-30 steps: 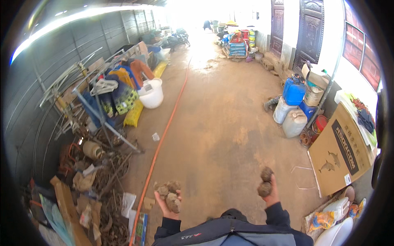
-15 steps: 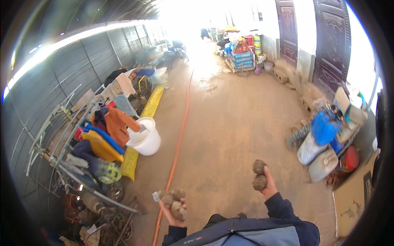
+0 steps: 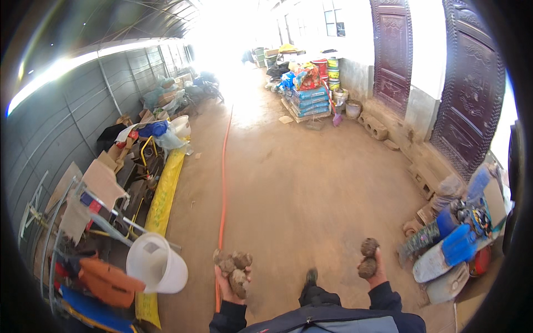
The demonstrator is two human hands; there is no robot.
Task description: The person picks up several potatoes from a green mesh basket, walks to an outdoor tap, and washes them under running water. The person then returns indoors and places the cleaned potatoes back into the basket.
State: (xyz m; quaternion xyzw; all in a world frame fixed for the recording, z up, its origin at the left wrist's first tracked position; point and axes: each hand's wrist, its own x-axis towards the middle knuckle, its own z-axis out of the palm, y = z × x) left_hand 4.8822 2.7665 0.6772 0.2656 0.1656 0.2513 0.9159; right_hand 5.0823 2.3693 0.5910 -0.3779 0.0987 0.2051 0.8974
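From where I stand, the brown floor [image 3: 288, 188] gives a walking lane; keep clear of the orange hose [image 3: 224, 183], a likely trip hazard. Allow clearance to the white bucket [image 3: 175, 272] at left. Hold the hands apart, as now: the left hand [image 3: 226, 289] cups a cluster of brown lumps [image 3: 239, 282]; the right hand [image 3: 380, 273] grips two stacked lumps [image 3: 367, 268]. Support the cluster from beneath; squeeze lightly, since pieces may crumble.
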